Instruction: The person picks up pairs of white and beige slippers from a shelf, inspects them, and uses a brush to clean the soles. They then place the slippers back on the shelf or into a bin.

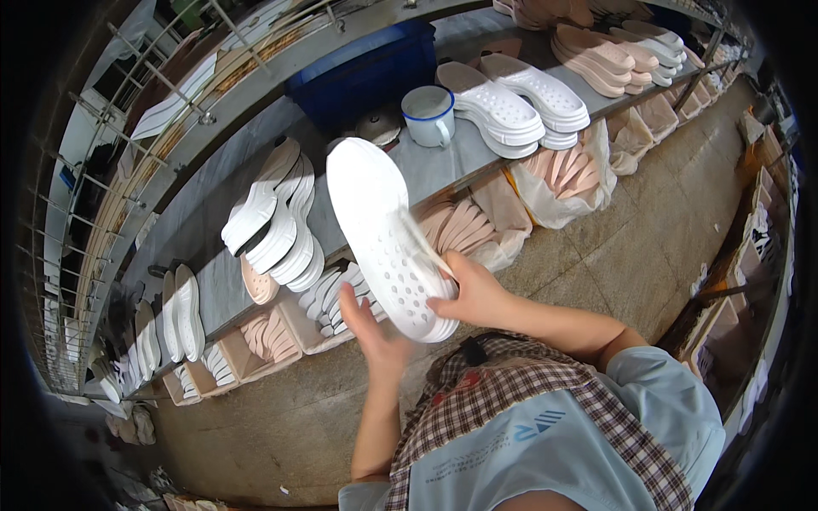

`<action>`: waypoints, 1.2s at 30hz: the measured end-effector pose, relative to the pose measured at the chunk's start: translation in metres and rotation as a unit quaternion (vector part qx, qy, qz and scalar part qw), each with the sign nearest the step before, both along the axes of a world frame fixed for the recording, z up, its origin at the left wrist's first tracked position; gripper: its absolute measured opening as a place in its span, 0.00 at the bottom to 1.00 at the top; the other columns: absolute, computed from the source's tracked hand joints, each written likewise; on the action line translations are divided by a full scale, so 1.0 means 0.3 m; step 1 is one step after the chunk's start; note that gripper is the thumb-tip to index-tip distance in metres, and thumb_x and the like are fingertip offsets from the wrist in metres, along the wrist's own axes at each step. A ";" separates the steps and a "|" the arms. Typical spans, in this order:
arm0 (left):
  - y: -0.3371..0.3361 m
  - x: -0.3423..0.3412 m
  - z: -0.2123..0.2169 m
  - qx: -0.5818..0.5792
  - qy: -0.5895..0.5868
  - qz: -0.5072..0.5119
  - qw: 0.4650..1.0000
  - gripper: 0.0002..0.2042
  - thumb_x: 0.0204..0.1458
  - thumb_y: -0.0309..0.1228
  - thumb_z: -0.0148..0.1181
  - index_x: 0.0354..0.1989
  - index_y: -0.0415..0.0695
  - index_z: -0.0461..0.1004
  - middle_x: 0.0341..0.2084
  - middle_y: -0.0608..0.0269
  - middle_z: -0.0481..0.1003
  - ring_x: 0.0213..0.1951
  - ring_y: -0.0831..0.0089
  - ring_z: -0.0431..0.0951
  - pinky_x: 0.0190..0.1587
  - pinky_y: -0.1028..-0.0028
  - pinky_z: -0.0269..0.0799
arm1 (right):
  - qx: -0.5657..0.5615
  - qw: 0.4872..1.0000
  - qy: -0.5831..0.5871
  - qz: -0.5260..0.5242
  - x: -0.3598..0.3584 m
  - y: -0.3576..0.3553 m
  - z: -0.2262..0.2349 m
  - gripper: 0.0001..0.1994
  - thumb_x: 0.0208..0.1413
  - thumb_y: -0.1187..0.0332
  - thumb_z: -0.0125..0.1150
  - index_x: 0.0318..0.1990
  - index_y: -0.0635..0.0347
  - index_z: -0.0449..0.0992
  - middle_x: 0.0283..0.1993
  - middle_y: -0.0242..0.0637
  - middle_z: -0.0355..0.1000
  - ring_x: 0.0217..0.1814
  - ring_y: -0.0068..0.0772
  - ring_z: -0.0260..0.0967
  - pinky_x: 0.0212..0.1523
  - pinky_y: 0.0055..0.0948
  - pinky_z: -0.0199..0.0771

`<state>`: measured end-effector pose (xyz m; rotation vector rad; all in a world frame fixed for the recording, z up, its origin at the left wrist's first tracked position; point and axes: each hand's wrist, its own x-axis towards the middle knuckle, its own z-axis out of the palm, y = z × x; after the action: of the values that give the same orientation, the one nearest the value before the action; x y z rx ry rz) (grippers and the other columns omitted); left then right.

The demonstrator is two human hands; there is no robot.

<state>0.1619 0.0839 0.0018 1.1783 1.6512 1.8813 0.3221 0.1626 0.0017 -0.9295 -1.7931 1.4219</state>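
— Where is the white sole [388, 238]?
— It is held up in the air in front of the person, above the front edge of the counter [443, 166]. It is long and tilted, its toe end pointing up and to the left, its underside dotted with small holes near the lower end.
— And the hands?
— The right hand [473, 294] is closed around the sole's lower right edge, thumb on the face, and it also seems to pinch a thin brush [422, 243] whose pale bristles lie blurred across the sole. The left hand [375, 328] is open, fingers spread and raised, just under the heel end; whether it touches the sole cannot be told.
— What lies beyond?
— On the counter, a white mug [429, 115] stands behind the toe of the sole, a blue crate [366, 72] farther back. To the right lies a stack of white soles [511, 102]; to the left, a fanned pile of white soles [277, 221]. Below the counter's front edge, open boxes [273, 336] hold pink and white insoles, and a clear bag [567, 175] of pink ones sits on the floor [630, 247].
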 end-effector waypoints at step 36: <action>-0.006 -0.121 -0.156 -0.137 -0.437 -0.101 0.883 0.19 0.59 0.30 0.50 0.57 0.38 0.60 0.39 0.59 0.74 0.35 0.71 0.77 0.35 0.71 0.77 | 0.218 0.947 -0.040 0.233 0.062 0.323 -0.013 0.14 0.54 0.67 0.59 0.49 0.52 0.76 0.39 0.37 0.73 0.38 0.30 0.71 0.39 0.28 0.72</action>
<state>0.1255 0.0821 -0.0448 0.2647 1.1526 1.5972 0.3406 0.2595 -0.0022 -0.3468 -2.3697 1.1726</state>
